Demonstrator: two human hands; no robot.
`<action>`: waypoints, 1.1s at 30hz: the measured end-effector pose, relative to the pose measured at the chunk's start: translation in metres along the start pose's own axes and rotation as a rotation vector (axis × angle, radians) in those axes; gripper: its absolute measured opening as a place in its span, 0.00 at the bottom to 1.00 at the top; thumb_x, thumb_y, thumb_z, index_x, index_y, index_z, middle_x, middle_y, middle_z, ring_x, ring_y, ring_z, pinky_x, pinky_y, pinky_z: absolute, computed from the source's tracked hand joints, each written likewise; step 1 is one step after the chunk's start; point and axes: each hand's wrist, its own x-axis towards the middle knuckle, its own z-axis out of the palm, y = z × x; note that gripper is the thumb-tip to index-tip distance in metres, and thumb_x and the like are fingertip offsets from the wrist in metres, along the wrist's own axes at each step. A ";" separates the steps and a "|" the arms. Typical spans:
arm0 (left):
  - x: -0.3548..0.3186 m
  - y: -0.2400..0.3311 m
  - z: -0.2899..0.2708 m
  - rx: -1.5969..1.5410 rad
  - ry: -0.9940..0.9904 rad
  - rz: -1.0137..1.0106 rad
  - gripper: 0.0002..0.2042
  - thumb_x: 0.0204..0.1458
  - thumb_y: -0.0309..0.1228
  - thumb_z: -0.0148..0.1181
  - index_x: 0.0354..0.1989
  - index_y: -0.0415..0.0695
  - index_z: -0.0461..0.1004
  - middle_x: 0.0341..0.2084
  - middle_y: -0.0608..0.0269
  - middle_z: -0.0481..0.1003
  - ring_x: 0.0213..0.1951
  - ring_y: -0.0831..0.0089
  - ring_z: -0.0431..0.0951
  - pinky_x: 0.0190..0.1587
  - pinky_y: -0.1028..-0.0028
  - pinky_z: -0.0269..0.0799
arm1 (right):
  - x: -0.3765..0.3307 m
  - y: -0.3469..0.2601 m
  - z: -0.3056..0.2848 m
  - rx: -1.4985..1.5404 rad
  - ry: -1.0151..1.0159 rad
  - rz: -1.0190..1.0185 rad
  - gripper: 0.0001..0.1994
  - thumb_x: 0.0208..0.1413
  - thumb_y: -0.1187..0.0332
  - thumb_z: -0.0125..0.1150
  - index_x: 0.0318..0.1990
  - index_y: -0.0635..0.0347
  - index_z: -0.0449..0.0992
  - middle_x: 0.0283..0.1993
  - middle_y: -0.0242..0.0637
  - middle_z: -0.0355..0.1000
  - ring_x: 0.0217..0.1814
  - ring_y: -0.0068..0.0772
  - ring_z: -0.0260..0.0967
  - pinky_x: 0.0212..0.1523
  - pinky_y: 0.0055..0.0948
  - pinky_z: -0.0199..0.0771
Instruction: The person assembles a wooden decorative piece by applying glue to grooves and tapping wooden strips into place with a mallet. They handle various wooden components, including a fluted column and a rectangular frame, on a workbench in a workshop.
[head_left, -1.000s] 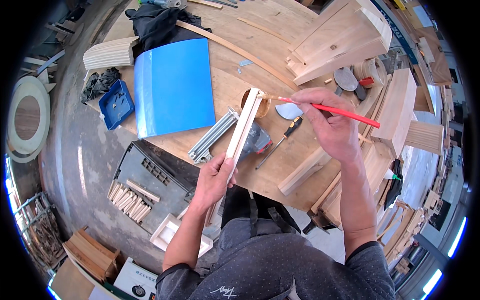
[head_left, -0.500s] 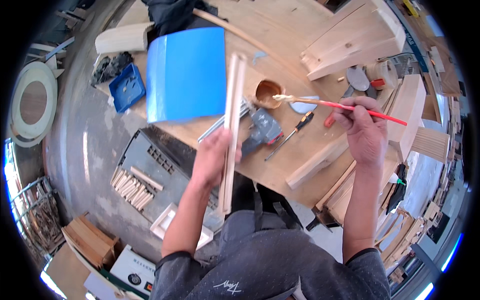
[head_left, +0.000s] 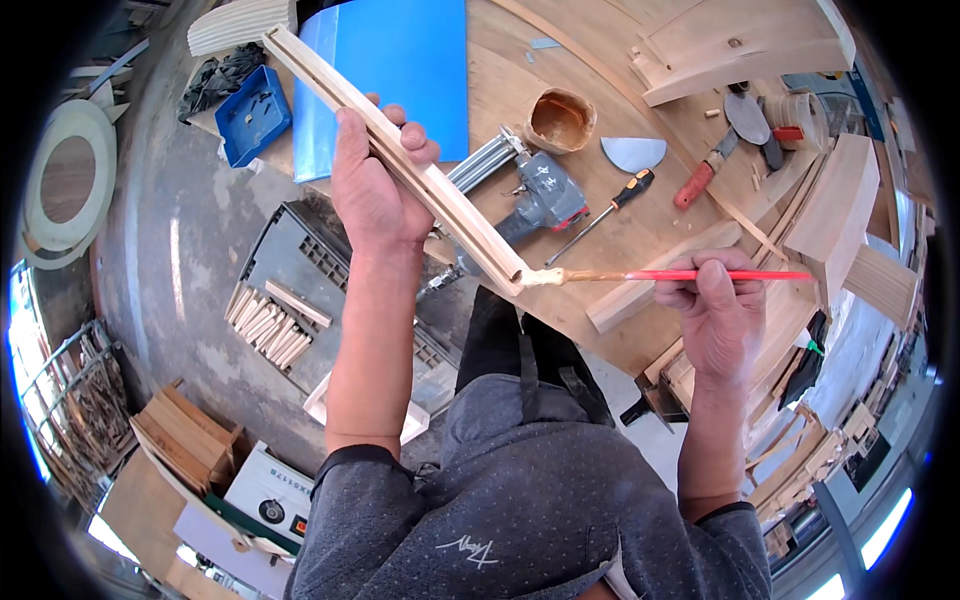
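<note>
A blue sheet (head_left: pixel 400 60) lies on the wooden tabletop (head_left: pixel 640 215), with a blue tray (head_left: pixel 252 112) just beside it at the tabletop's edge. A brown cup (head_left: pixel 559 120) sits near a grey nail gun (head_left: pixel 545 195). A black-handled screwdriver (head_left: pixel 602 215) lies between the nail gun and a pale half-round blade (head_left: pixel 634 152). A red-handled tool (head_left: pixel 700 180) rests farther right, below a curved wooden frame (head_left: pixel 740 50). On the floor (head_left: pixel 170 260), a grey case (head_left: pixel 310 270) holds wooden sticks (head_left: pixel 265 318). A round wooden ring (head_left: pixel 62 180) lies well apart at the left.
</note>
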 end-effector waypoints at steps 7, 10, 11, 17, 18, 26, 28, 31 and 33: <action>-0.004 -0.004 0.003 -0.035 0.037 0.006 0.15 0.72 0.41 0.46 0.52 0.40 0.65 0.35 0.59 0.68 0.31 0.71 0.68 0.30 0.73 0.69 | -0.001 0.005 0.004 -0.019 0.046 0.082 0.10 0.67 0.70 0.59 0.47 0.71 0.76 0.42 0.53 0.80 0.39 0.40 0.82 0.42 0.37 0.88; -0.005 -0.003 0.004 -0.025 0.074 0.025 0.15 0.72 0.41 0.46 0.51 0.39 0.65 0.35 0.59 0.67 0.31 0.71 0.67 0.30 0.73 0.68 | -0.002 -0.002 0.006 -0.159 0.027 0.043 0.11 0.67 0.69 0.60 0.45 0.72 0.76 0.41 0.51 0.80 0.39 0.38 0.82 0.42 0.35 0.86; -0.005 -0.002 0.004 -0.021 0.086 0.032 0.15 0.72 0.41 0.46 0.51 0.39 0.65 0.35 0.58 0.67 0.31 0.71 0.67 0.30 0.73 0.68 | -0.002 -0.005 0.008 -0.200 0.023 0.030 0.10 0.67 0.69 0.61 0.45 0.72 0.76 0.41 0.51 0.80 0.39 0.37 0.82 0.42 0.34 0.86; -0.008 -0.001 0.003 0.030 0.109 0.082 0.15 0.72 0.41 0.46 0.52 0.39 0.64 0.36 0.58 0.67 0.32 0.71 0.68 0.31 0.73 0.68 | -0.007 -0.026 0.027 -0.409 -0.004 -0.052 0.07 0.64 0.74 0.62 0.44 0.71 0.77 0.39 0.48 0.80 0.38 0.33 0.82 0.42 0.30 0.84; -0.010 0.000 0.005 0.042 0.105 0.096 0.16 0.72 0.41 0.46 0.52 0.39 0.64 0.36 0.58 0.67 0.32 0.71 0.68 0.31 0.73 0.68 | -0.007 -0.030 0.031 -0.437 -0.012 -0.058 0.06 0.64 0.76 0.63 0.44 0.71 0.78 0.39 0.47 0.80 0.39 0.32 0.82 0.42 0.29 0.84; -0.019 0.002 0.018 0.122 0.047 0.191 0.14 0.71 0.41 0.49 0.51 0.43 0.65 0.33 0.60 0.71 0.27 0.69 0.73 0.28 0.72 0.70 | 0.002 -0.044 0.058 -0.621 -0.063 -0.086 0.04 0.60 0.81 0.64 0.41 0.69 0.81 0.36 0.40 0.81 0.38 0.24 0.80 0.39 0.22 0.79; -0.020 0.001 0.020 0.143 0.031 0.195 0.13 0.71 0.41 0.48 0.51 0.43 0.65 0.32 0.60 0.71 0.26 0.69 0.73 0.27 0.72 0.70 | 0.006 -0.042 0.064 -0.594 -0.062 -0.115 0.03 0.60 0.81 0.65 0.40 0.69 0.81 0.36 0.38 0.81 0.38 0.22 0.79 0.38 0.20 0.78; -0.023 0.003 0.025 0.144 0.037 0.196 0.13 0.72 0.41 0.48 0.51 0.42 0.65 0.32 0.59 0.71 0.25 0.70 0.74 0.26 0.72 0.70 | 0.005 -0.038 0.064 -0.545 -0.097 -0.146 0.04 0.59 0.81 0.65 0.40 0.69 0.82 0.36 0.39 0.81 0.36 0.23 0.79 0.37 0.21 0.77; -0.023 0.006 0.023 0.158 0.019 0.199 0.14 0.72 0.40 0.48 0.52 0.41 0.64 0.33 0.59 0.71 0.27 0.70 0.73 0.28 0.72 0.69 | 0.007 -0.035 0.055 -0.615 -0.210 -0.267 0.04 0.58 0.82 0.65 0.40 0.68 0.82 0.36 0.41 0.81 0.36 0.25 0.79 0.37 0.22 0.77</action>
